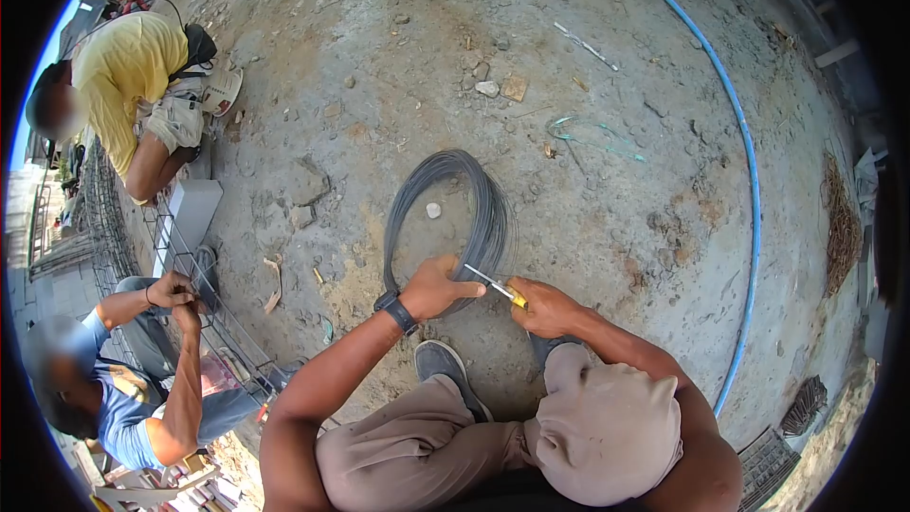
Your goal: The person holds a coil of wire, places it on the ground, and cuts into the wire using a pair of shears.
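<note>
A coil of thin dark wire [403,204] stands as a loop over the dirt ground in front of me. My left hand [436,286], with a black watch on its wrist, is wrapped round the lower part of the coil. Closed around a yellow-handled tool [513,295], my right hand [545,307] is just to the right of the coil. The tool's thin metal end points up and left, close to my left thumb and the wire. Whether the tool touches the wire cannot be made out.
At the left, a person in yellow [133,57] bends near a white bucket [222,90]. A person in blue [128,417] sits by a steel rebar cage [223,322]. A blue hose [744,142] curves down the right side. Small stones [487,88] lie ahead.
</note>
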{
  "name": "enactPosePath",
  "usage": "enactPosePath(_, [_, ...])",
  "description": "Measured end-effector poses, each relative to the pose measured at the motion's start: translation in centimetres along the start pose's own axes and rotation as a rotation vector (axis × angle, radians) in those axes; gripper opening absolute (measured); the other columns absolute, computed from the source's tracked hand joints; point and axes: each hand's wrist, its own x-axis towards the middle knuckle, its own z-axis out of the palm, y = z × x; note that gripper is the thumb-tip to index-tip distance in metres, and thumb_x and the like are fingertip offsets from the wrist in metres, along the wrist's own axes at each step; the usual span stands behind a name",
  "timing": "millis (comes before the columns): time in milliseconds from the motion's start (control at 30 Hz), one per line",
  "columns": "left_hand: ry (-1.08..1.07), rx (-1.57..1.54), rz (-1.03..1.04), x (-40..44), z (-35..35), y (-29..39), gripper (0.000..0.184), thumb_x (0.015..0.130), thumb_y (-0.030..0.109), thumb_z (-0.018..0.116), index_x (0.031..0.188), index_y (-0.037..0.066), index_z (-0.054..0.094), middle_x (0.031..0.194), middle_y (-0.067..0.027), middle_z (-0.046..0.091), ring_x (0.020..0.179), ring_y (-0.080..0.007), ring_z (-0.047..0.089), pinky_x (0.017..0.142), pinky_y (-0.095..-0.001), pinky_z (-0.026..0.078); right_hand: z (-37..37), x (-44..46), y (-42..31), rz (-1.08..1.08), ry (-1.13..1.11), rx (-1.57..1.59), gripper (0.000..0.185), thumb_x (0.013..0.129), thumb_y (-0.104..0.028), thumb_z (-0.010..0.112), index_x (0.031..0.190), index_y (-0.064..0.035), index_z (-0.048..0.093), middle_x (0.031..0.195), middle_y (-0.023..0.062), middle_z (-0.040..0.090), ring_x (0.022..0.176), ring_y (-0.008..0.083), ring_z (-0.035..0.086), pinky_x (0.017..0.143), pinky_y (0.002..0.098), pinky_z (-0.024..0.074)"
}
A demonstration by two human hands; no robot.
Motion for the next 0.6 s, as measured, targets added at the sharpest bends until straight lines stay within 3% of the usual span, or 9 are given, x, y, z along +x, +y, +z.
enactPosePath(133, [-0.029,-0.048,-0.008,0.2,0.0,-0.1,0.031,0.079,0.022,0.093,0.095,0.003,0.074,0.083,0.0024,0.068,0.074,-0.0062,0.056,0.063,-0.0272,0.045,0.3,0.1,0.3,-0.02,-0.012,0.024,0.043,0.09,-0.02,0.057,0.128,0.0021,0.053,0.111,0.0286,0.064,0.104,0.0456,0.063,0.09,0.0511,0.0492])
enactPosePath(400, [0.015,-0.004,0.0,-0.6,0.6,-0.5,0.028,0.08,0.02,0.092,0.091,0.003,0.074,0.079,0.0026,0.066,0.071,-0.0061,0.054,0.061,-0.0273,0.044,1.0,0.5,0.9,0.017,-0.111,-0.008,0.053,0.091,-0.026,0.054,0.137,0.0009,0.052,0.119,0.0296,0.064,0.115,0.0458,0.062,0.098,0.0514,0.0489])
enactPosePath(600, [0.019,-0.01,-0.029,-0.8,0.3,0.1,0.029,0.079,0.021,0.093,0.09,0.003,0.074,0.078,0.0028,0.066,0.07,-0.006,0.054,0.059,-0.0277,0.043,0.5,-0.1,-0.8,0.076,-0.062,0.032,0.047,0.089,-0.023,0.057,0.129,0.0001,0.052,0.117,0.0294,0.064,0.112,0.0455,0.063,0.095,0.0515,0.0488])
